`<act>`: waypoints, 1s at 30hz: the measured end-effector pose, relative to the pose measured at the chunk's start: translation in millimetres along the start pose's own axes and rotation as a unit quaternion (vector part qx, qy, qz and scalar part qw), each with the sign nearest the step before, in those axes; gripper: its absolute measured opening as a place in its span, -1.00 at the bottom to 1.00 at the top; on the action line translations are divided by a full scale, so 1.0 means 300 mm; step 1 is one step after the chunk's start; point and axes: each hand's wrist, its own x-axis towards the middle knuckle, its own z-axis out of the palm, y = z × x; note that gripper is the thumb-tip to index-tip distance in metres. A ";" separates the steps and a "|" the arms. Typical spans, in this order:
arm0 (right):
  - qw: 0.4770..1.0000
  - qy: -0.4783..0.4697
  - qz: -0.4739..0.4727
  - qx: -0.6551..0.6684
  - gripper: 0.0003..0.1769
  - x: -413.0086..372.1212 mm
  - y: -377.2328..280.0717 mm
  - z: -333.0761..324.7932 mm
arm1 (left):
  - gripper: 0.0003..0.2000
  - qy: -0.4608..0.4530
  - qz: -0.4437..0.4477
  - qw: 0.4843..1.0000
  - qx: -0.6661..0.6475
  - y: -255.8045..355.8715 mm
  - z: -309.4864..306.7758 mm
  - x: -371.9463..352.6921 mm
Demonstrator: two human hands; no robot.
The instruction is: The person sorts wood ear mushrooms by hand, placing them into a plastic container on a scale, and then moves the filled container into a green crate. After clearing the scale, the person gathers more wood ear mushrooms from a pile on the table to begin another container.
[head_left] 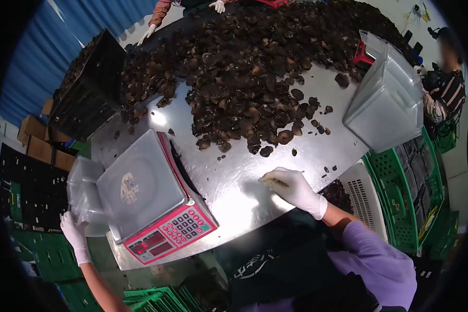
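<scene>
My left hand, in a white glove, grips the lower edge of a stack of clear plastic containers left of the scale. My right hand, also gloved, is over the metal table's front part with its fingers drawn together; whatever they might hold is too small to make out. Between my hands stands a red weighing scale with a keypad and red display. Its wide plate bears only a pale worn mark. Beyond my right hand lies a large heap of dark brown, mushroom-like pieces.
A tilted black crate of dark pieces stands at back left. Stacked clear containers are on the right, near green crates and a white basket. Another person's gloved hand reaches the far edge; a person sits at right.
</scene>
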 end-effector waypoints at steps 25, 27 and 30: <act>0.907 -0.010 -0.189 -0.377 -0.90 0.491 0.052 0.123 | -0.31 -0.101 0.153 0.882 -0.433 1.360 -0.300 -0.328; 0.920 -0.036 -0.153 -0.358 -0.75 0.478 0.058 0.096 | -0.28 -0.151 0.099 0.885 -0.429 1.495 -0.149 -0.328; 0.921 -0.053 -0.229 -0.311 -0.59 0.464 0.048 0.118 | -0.15 -0.171 0.068 0.915 -0.360 1.585 -0.001 -0.311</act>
